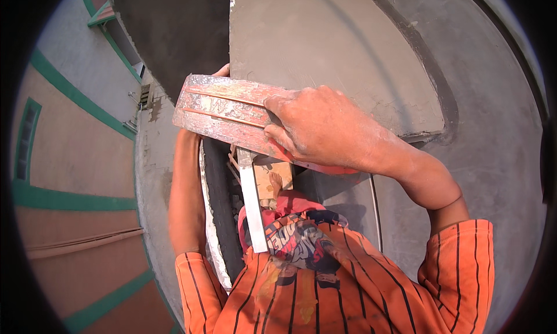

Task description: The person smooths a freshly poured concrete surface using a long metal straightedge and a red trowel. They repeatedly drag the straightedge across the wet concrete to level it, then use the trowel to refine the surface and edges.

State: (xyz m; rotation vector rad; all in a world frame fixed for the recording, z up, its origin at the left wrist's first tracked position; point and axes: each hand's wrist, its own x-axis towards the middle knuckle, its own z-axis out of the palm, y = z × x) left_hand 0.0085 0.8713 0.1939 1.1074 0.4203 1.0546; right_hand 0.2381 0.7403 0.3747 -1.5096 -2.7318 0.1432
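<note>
Nearest the camera, a worn reddish board (217,110) with two lengthwise ridges lies across the lower left part of a smooth grey plastered face (325,49), as seen from above; whether it touches the plaster cannot be told. The right hand (328,125) is clenched on the board's right end, index finger and thumb bent against the ridged side. Of the left hand (222,71) only a little shows, past the board's far edge and beside the left edge of the grey face; what it grasps, if anything, is hidden.

Below the board a pale metal bar (253,203) reaches toward the striped orange shirt (348,270), its upper end out of sight.

To work well here, the board is probably best borne flat, with even pressure from both ends, since a tipped edge could score the plaster. The left edge of the grey face, where it meets the dark face (174,38), looks the easiest part to chip, so light strokes along it seem safer than strokes across it. The bar, so close to the body, could get knocked and wants watching. A bare foot (276,183) shows on a tan platform (283,170); steady footing should come before any long reach.
</note>
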